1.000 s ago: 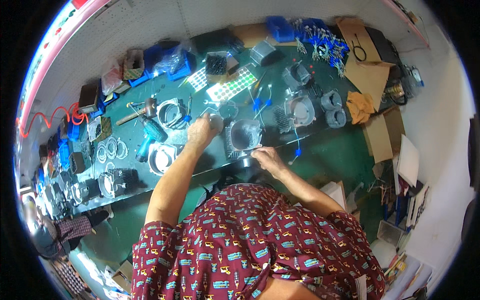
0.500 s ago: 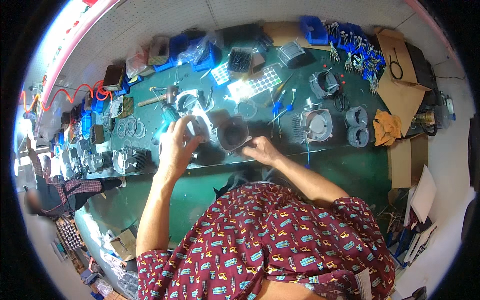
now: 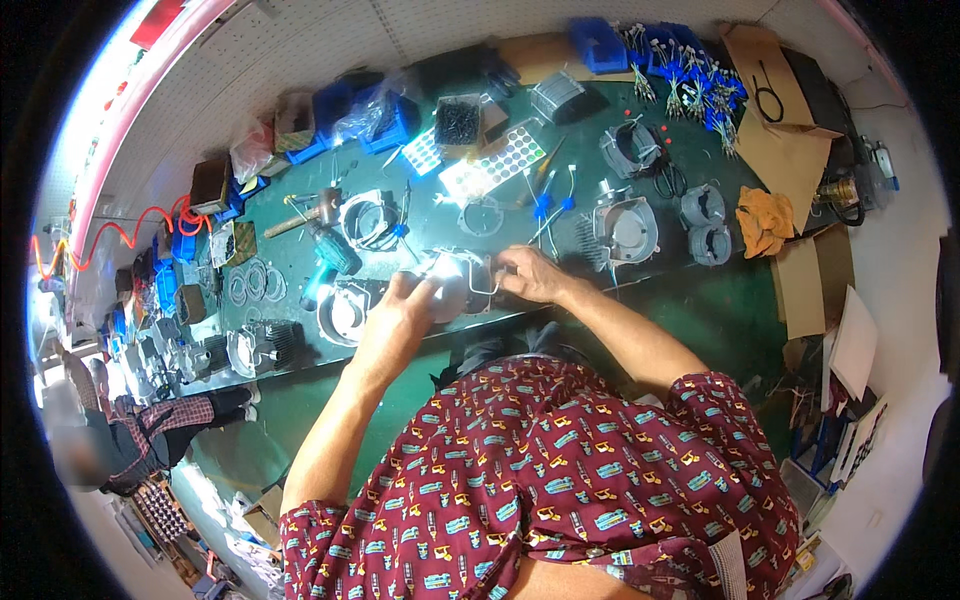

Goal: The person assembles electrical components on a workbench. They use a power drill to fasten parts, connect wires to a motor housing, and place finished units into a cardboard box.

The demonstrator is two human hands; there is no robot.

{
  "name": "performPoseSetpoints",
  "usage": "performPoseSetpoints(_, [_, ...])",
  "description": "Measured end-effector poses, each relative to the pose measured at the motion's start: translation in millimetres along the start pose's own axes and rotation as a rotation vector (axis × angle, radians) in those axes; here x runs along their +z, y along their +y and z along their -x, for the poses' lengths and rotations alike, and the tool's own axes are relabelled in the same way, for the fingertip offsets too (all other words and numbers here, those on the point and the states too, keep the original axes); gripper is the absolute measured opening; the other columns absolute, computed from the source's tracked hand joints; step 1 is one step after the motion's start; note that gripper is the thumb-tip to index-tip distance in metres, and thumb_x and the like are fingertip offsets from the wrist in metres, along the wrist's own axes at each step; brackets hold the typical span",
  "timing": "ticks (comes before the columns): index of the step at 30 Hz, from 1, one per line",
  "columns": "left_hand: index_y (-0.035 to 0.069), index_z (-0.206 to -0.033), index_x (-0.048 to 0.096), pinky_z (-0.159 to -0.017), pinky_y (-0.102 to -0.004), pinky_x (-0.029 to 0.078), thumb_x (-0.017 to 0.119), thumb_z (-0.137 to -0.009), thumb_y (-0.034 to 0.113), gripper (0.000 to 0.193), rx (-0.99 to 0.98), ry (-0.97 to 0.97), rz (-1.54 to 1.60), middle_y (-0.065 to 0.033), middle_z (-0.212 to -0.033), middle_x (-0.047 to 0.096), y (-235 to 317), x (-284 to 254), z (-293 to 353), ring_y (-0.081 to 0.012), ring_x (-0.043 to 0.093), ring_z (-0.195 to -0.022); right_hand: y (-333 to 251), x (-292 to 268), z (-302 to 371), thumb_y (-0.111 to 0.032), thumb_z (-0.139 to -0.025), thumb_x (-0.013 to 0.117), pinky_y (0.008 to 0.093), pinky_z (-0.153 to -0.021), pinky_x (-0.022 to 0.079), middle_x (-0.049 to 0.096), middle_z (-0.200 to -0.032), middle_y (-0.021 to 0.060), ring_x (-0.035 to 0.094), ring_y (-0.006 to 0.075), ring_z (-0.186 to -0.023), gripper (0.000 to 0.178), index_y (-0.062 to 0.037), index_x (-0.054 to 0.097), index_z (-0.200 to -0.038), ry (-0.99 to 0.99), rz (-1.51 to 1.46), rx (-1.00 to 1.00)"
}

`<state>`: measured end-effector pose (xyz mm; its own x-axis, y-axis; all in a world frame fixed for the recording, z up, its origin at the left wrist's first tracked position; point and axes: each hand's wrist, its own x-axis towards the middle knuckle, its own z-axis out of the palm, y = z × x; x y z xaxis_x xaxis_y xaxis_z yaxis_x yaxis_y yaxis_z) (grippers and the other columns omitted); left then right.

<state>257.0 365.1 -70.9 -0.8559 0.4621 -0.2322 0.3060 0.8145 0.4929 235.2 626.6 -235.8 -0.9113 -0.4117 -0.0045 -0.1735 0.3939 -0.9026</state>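
Near the front edge of the bench, my left hand (image 3: pixel 402 308) has its fingers closed on a shiny metal cover (image 3: pixel 450 272). The cover sits against the round motor housing (image 3: pixel 480 290), though glare hides where they meet. At the housing's right side, my right hand (image 3: pixel 530 275) pinches its rim with bent fingers. Left of my left hand lies another open round metal housing (image 3: pixel 345 312). Behind it rest a teal power screwdriver (image 3: pixel 335 252) and a hammer (image 3: pixel 318 208). A further ring-shaped housing (image 3: pixel 368 220) lies farther back.
To the right are a finned motor housing (image 3: pixel 630 230), two grey ring parts (image 3: pixel 708 222) and an orange cloth (image 3: pixel 765 222). A sticker sheet (image 3: pixel 495 165) and a box of screws (image 3: pixel 460 122) lie farther back. At far left, a person (image 3: pixel 150 430) is by the bench.
My left hand has moved right and down, bringing the metal cover onto or against the housing. My right hand has shifted slightly up and right at the housing's rim. The view has tilted a little.
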Motion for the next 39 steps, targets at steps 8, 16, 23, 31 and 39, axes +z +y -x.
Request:
performPoseSetpoints(8, [0.014,-0.131,0.057,-0.083,-0.0440,0.058,0.067,-0.083,0.001,0.051,0.028,-0.041,-0.067,-0.0183,-0.125,0.056,-15,41,-15,-0.0390,0.066,-0.100,-2,11,9,-0.029,-0.083,0.069,0.0411,-0.069,0.048,0.063,-0.080,0.0220,0.062,0.0264,-0.075,0.035,0.0049,0.064,-0.090,0.059,-0.210,0.156])
performPoseSetpoints(16, [0.013,-0.132,0.056,-0.084,-0.0431,0.059,0.068,-0.084,0.001,0.051,-0.008,-0.016,-0.044,-0.0178,-0.125,0.054,-5,27,-10,-0.0373,0.066,-0.101,-9,13,18,-0.027,-0.092,0.070,0.0340,-0.086,0.052,0.071,-0.102,0.0136,0.065,0.0189,-0.095,0.038,0.0049,0.065,-0.111,0.060,-0.349,0.233])
performPoseSetpoints(23, [0.011,-0.131,0.057,-0.082,-0.0401,0.057,0.071,-0.081,-0.005,0.055,-0.027,0.057,0.065,-0.0175,-0.123,0.055,18,-10,8,-0.0339,0.064,-0.103,-4,13,28,-0.033,-0.090,0.072,0.0326,-0.087,0.053,0.071,-0.112,0.0134,0.065,0.0162,-0.099,0.050,0.0025,0.062,-0.124,0.052,-0.438,0.296])
performPoseSetpoints(31, [0.007,-0.126,0.060,-0.081,-0.0396,0.054,0.076,-0.075,-0.002,0.055,-0.011,0.426,0.128,-0.0173,-0.105,0.060,-50,-92,-24,-0.0318,0.062,-0.093,-42,14,49,-0.033,-0.088,0.075,0.0318,-0.067,0.049,0.067,-0.084,0.0076,0.059,0.0130,-0.075,0.045,0.0010,0.068,-0.117,0.353,-0.325,0.306])
performPoseSetpoints(39, [0.003,-0.128,0.059,-0.083,-0.0462,0.052,0.080,-0.080,0.025,0.057,0.083,0.447,-0.281,-0.0244,-0.103,0.069,-256,-59,-195,-0.0413,0.065,-0.093,-71,28,148,-0.018,-0.089,0.074,0.0222,-0.060,0.043,0.063,-0.075,-0.0029,0.052,0.0041,-0.067,0.029,0.0017,0.071,-0.111,0.777,-0.206,0.382])
